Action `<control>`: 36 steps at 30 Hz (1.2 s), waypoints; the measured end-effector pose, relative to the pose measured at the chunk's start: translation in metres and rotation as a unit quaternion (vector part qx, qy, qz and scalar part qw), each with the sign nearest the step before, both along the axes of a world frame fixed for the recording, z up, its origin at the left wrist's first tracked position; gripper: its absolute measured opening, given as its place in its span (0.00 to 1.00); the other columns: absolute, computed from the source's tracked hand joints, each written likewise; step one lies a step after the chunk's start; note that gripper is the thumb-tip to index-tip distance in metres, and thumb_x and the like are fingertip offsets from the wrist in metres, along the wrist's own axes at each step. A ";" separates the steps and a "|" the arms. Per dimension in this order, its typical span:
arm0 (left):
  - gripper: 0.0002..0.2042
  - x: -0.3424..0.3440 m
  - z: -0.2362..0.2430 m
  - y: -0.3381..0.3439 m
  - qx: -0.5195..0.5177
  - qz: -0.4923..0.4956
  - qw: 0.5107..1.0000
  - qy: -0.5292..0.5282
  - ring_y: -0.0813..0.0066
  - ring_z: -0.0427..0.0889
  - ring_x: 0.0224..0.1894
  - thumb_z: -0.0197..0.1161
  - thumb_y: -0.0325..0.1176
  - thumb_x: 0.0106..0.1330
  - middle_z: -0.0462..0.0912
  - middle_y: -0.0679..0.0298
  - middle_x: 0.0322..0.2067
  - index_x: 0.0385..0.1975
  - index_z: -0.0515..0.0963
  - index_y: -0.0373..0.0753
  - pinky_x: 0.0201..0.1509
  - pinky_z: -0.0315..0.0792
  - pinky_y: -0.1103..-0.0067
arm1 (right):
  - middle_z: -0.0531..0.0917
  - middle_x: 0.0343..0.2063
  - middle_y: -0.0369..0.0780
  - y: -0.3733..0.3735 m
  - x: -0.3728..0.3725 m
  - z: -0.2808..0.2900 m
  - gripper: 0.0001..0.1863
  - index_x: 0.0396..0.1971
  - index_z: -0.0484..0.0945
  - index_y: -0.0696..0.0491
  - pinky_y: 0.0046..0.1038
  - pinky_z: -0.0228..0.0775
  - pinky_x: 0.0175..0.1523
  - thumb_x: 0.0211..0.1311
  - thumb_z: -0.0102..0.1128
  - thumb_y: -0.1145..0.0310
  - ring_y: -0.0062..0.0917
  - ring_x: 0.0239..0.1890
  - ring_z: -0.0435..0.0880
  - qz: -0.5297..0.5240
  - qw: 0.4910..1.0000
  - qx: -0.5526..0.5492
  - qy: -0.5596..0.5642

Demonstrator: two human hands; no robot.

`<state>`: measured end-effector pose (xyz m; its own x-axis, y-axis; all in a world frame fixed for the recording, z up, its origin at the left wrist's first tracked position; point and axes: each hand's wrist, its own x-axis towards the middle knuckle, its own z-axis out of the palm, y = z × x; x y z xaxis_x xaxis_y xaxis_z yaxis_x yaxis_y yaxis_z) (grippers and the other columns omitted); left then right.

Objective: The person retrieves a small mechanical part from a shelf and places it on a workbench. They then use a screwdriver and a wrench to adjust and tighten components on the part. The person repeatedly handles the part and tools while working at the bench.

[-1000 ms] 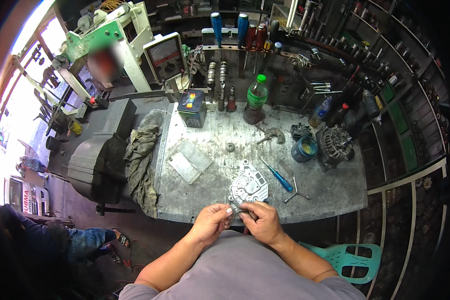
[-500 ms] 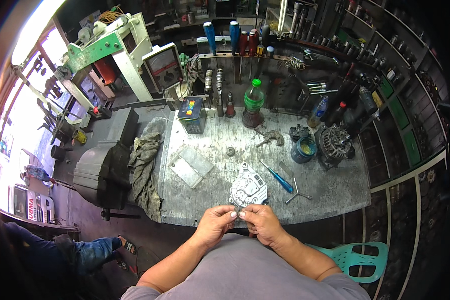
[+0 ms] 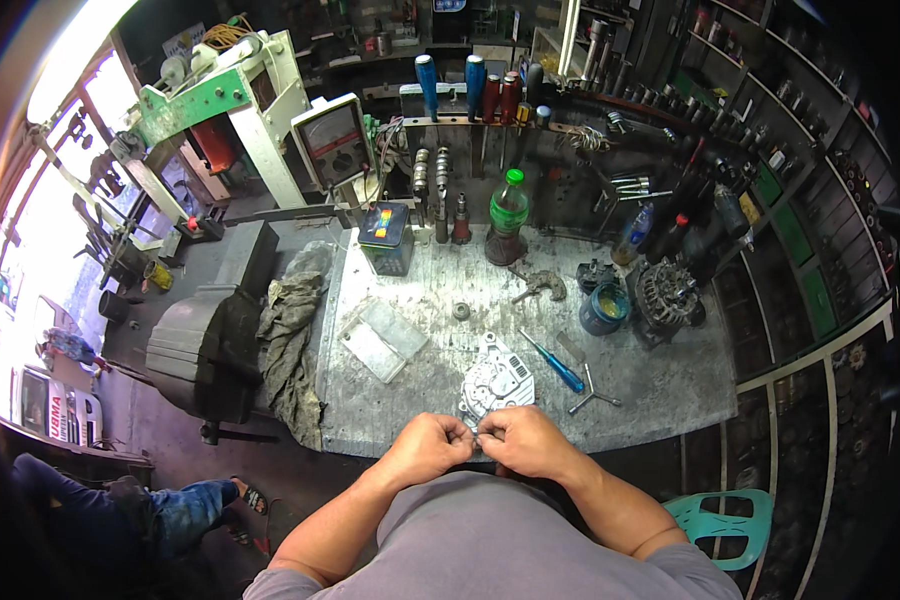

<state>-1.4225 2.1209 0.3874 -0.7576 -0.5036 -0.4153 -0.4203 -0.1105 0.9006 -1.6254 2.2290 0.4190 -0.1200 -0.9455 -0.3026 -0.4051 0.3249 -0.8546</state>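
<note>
My left hand (image 3: 432,445) and my right hand (image 3: 526,442) meet at the bench's front edge, fingers pinched together. Between the fingertips is something small that I cannot make out. Just beyond them lies a silver cast-metal housing (image 3: 500,378), round with slots, its near edge partly covered by my hands. To its right are a blue-handled screwdriver (image 3: 560,367) and a three-armed wrench (image 3: 592,392). A small metal ring (image 3: 461,311) rests farther back. On the left is a clear plastic case (image 3: 383,340).
A bench vise (image 3: 205,345) and a crumpled rag (image 3: 292,350) take up the left side. At the back stand a green-capped bottle (image 3: 509,215) and a square tin (image 3: 386,240). A blue pot (image 3: 604,310) and an alternator (image 3: 665,297) stand right. A green chair (image 3: 730,525) is near my right elbow.
Both hands have turned so their backs face up more, with the fingers curled further in and still meeting. The view has shifted slightly. The bench things have stayed in place.
</note>
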 end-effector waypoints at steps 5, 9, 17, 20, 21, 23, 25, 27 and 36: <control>0.11 -0.008 0.006 0.000 0.073 0.125 0.989 0.007 0.86 0.79 0.33 0.75 0.35 0.76 0.90 0.69 0.33 0.44 0.91 0.31 0.38 0.76 0.78 | 0.91 0.27 0.46 -0.014 0.004 -0.013 0.13 0.46 0.92 0.60 0.35 0.84 0.40 0.70 0.70 0.66 0.28 0.29 0.90 -0.125 0.991 0.018 -0.036; 0.11 -0.019 -0.009 -0.007 0.059 0.154 0.985 0.052 0.87 0.78 0.33 0.74 0.35 0.78 0.89 0.70 0.32 0.45 0.91 0.31 0.36 0.73 0.80 | 0.88 0.23 0.40 -0.024 0.008 -0.021 0.12 0.45 0.92 0.59 0.32 0.81 0.37 0.71 0.70 0.67 0.21 0.27 0.87 -0.158 0.987 -0.023 0.004; 0.15 -0.041 -0.021 -0.039 -0.171 0.071 0.982 -0.038 0.66 0.89 0.30 0.76 0.41 0.70 0.91 0.52 0.27 0.36 0.91 0.31 0.40 0.83 0.66 | 0.82 0.21 0.34 0.000 -0.011 -0.008 0.12 0.51 0.89 0.59 0.30 0.68 0.31 0.73 0.68 0.71 0.17 0.23 0.77 -0.226 0.971 -0.076 0.030; 0.16 -0.048 -0.011 -0.048 -0.180 0.042 0.980 -0.079 0.62 0.91 0.31 0.76 0.41 0.66 0.91 0.49 0.26 0.34 0.91 0.31 0.43 0.84 0.65 | 0.79 0.20 0.32 0.021 -0.020 -0.010 0.11 0.51 0.88 0.60 0.29 0.68 0.31 0.73 0.67 0.74 0.16 0.23 0.75 -0.248 0.965 -0.084 -0.014; 0.15 -0.050 -0.008 -0.050 -0.189 0.033 0.977 -0.092 0.62 0.91 0.31 0.75 0.41 0.65 0.91 0.49 0.26 0.34 0.91 0.31 0.43 0.84 0.65 | 0.78 0.20 0.31 0.029 -0.022 -0.012 0.10 0.50 0.88 0.61 0.28 0.68 0.32 0.73 0.66 0.75 0.15 0.24 0.74 -0.248 0.965 -0.081 -0.012; 0.15 -0.055 -0.002 -0.052 -0.200 0.026 0.972 -0.120 0.58 0.93 0.34 0.75 0.40 0.62 0.92 0.48 0.28 0.34 0.91 0.31 0.46 0.85 0.64 | 0.79 0.23 0.31 0.042 -0.026 -0.021 0.11 0.51 0.88 0.61 0.28 0.69 0.33 0.73 0.66 0.75 0.15 0.25 0.75 -0.253 0.963 -0.087 -0.035; 0.15 -0.060 0.000 -0.053 -0.206 0.032 0.966 -0.153 0.52 0.95 0.39 0.75 0.40 0.59 0.93 0.44 0.32 0.34 0.92 0.32 0.51 0.86 0.62 | 0.84 0.32 0.33 0.055 -0.030 -0.032 0.13 0.53 0.87 0.62 0.25 0.76 0.39 0.74 0.63 0.78 0.16 0.31 0.80 -0.258 0.960 -0.097 -0.047; 0.16 -0.062 0.000 -0.053 -0.208 0.031 0.962 -0.175 0.54 0.95 0.38 0.75 0.42 0.58 0.92 0.44 0.31 0.33 0.91 0.31 0.49 0.86 0.63 | 0.86 0.37 0.36 0.063 -0.034 -0.044 0.14 0.55 0.86 0.64 0.25 0.81 0.43 0.74 0.60 0.81 0.19 0.34 0.84 -0.300 0.930 -0.106 -0.186; 0.13 -0.040 -0.017 -0.049 -0.041 0.193 0.977 -0.081 0.83 0.67 0.25 0.76 0.41 0.72 0.78 0.76 0.24 0.32 0.87 0.37 0.29 0.62 0.76 | 0.91 0.52 0.51 0.087 -0.070 -0.060 0.12 0.59 0.82 0.67 0.30 0.92 0.57 0.83 0.57 0.83 0.32 0.50 0.95 -0.297 0.887 -0.063 -0.348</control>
